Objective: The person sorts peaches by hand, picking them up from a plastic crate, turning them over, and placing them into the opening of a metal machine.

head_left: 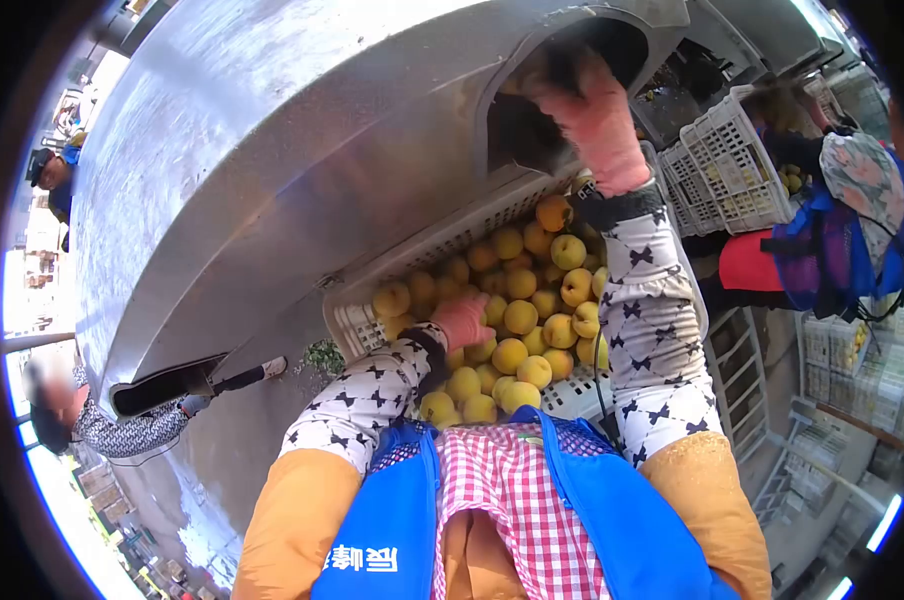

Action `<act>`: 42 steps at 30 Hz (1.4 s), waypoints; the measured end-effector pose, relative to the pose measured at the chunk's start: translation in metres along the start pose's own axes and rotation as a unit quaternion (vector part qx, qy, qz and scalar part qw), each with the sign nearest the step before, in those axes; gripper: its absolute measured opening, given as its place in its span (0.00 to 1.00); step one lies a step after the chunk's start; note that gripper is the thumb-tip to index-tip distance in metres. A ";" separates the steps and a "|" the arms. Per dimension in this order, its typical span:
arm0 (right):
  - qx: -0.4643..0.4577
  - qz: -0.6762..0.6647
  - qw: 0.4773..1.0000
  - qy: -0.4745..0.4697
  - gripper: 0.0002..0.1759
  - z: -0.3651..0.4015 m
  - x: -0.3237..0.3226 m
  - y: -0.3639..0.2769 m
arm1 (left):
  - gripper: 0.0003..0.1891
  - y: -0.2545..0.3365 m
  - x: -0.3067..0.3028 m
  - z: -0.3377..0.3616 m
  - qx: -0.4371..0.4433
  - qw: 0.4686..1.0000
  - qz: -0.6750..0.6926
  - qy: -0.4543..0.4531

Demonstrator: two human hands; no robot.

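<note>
Many yellow peaches point(520, 317) fill a white plastic crate point(354, 325) in front of my body. My left hand point(462, 320), in a pink glove, rests among the peaches at the crate's left part, with its fingers bent over the fruit. Whether it grips a peach cannot be made out. My right hand point(582, 100), also in a pink glove, reaches up into the dark opening point(517, 130) of the metal machine, above the crate. Its fingers are blurred and dark there, and anything in them is hidden.
The large metal machine point(372, 150) spans the top and left. More white crates point(737, 170) stand at the upper right beside a co-worker in a blue vest point(832, 250). A metal rack point(742, 380) is at the right. Other people are at the far left.
</note>
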State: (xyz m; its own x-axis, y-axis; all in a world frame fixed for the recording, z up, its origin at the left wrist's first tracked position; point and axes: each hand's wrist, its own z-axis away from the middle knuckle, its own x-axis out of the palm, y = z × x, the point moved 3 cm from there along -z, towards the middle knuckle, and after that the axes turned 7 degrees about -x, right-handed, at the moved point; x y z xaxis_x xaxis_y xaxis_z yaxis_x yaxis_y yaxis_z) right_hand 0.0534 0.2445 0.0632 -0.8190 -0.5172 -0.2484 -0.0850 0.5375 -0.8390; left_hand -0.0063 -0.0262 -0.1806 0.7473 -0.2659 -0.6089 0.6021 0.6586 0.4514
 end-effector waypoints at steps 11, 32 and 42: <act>0.259 0.372 0.726 -0.516 0.19 0.206 0.059 0.067 | 0.40 0.001 0.002 -0.035 0.014 0.948 -0.248 -0.200; 0.124 -0.024 0.980 -0.153 0.44 0.179 0.004 -0.033 | 0.39 0.090 -0.114 0.076 0.127 0.675 0.698 -0.201; 0.112 -0.029 0.983 -0.139 0.53 0.135 -0.013 -0.058 | 0.44 0.120 -0.153 0.095 0.250 0.716 0.639 -0.130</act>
State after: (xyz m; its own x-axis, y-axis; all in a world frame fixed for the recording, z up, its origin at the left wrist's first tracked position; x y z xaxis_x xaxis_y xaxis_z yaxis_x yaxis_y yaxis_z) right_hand 0.1457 0.1306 0.0495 -0.6265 -0.7221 -0.2935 0.0259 0.3570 -0.9337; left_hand -0.0221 0.0263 0.0289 0.7652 0.1644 0.6224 -0.6435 0.1637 0.7478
